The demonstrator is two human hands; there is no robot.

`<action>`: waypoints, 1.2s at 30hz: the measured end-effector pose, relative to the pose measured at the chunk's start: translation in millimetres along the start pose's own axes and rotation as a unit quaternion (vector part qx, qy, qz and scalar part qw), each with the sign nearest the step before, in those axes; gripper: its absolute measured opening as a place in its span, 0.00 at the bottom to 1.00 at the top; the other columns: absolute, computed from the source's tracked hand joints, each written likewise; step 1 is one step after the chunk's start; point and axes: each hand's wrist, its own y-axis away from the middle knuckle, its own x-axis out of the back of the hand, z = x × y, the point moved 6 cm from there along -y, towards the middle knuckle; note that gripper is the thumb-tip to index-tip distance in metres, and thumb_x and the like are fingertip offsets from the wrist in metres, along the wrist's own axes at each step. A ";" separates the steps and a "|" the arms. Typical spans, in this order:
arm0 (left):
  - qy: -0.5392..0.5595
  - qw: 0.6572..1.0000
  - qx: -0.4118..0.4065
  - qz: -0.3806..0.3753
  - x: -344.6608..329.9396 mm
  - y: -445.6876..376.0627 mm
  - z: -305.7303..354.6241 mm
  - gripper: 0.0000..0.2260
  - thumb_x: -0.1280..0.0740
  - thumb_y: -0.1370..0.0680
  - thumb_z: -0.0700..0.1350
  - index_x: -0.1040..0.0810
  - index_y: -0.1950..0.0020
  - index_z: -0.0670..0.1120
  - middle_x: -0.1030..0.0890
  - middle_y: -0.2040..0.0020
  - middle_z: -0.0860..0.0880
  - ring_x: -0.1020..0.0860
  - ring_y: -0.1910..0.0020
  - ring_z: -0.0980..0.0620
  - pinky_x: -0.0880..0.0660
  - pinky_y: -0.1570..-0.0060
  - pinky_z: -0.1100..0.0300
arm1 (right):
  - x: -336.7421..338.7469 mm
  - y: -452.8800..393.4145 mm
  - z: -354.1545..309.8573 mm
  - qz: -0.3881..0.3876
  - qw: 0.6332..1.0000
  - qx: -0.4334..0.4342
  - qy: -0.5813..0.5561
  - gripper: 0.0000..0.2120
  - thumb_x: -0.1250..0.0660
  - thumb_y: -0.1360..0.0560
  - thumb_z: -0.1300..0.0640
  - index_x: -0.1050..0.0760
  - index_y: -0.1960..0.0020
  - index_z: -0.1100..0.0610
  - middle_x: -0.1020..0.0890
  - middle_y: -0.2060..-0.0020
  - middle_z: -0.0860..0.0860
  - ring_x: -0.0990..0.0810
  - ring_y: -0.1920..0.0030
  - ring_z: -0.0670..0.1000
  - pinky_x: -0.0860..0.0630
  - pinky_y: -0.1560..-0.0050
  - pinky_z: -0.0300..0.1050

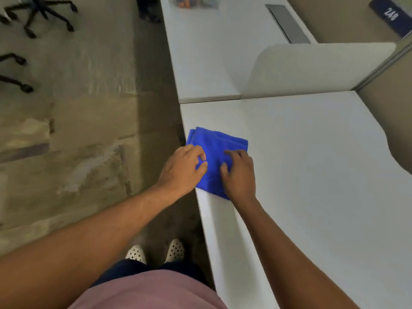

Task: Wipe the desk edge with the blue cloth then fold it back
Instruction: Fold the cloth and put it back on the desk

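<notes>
A folded blue cloth [215, 143] lies on the white desk [312, 163] right at its left edge [201, 204]. My left hand [181, 169] rests on the cloth's left side, over the desk edge, with thumb and fingers pinching the fabric. On the cloth's right side my right hand [239, 175] presses down, fingers curled into the cloth. The near part of the cloth is hidden under both hands.
A second white desk [200, 63] adjoins at the back, behind a curved white divider panel [312, 68]. It carries a grey cable tray [287, 23] and a small box of items [196, 2]. Office chair bases [38, 12] stand on the carpet at left.
</notes>
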 end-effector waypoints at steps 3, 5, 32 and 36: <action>-0.049 0.995 -0.074 -0.041 -8.2 -21.7 26.8 0.02 0.31 0.19 0.46 0.20 0.47 0.50 0.22 0.54 0.53 0.23 0.52 0.50 0.22 0.51 0.51 | 13.3 26.7 28.6 -0.007 0.994 -0.103 -0.019 0.20 0.29 0.22 0.52 0.25 0.31 0.56 0.20 0.40 0.54 0.19 0.43 0.55 0.28 0.48 0.41; -0.078 0.987 -0.120 -0.072 -18.3 -35.5 40.2 0.04 0.32 0.18 0.45 0.19 0.45 0.49 0.21 0.52 0.52 0.22 0.50 0.50 0.21 0.50 0.50 | 13.9 35.3 40.4 -0.032 0.989 -0.143 -0.029 0.22 0.25 0.24 0.49 0.24 0.34 0.56 0.17 0.45 0.53 0.17 0.47 0.54 0.27 0.51 0.42; -0.245 0.743 -0.508 -0.360 -119.4 -206.8 94.3 0.12 0.31 0.20 0.51 0.18 0.39 0.48 0.19 0.48 0.50 0.30 0.40 0.48 0.31 0.47 0.55 | 75.1 -25.2 56.5 -0.003 0.936 -0.350 0.033 0.23 0.35 0.24 0.67 0.29 0.31 0.53 0.18 0.49 0.52 0.17 0.53 0.53 0.19 0.53 0.46; -0.196 0.782 -0.452 -0.382 -117.3 -234.8 103.6 0.09 0.29 0.23 0.51 0.16 0.46 0.49 0.21 0.50 0.53 0.30 0.42 0.50 0.33 0.49 0.56 | 90.1 -37.4 56.0 0.000 0.934 -0.349 0.070 0.21 0.37 0.24 0.67 0.28 0.32 0.54 0.15 0.50 0.52 0.17 0.51 0.55 0.19 0.47 0.49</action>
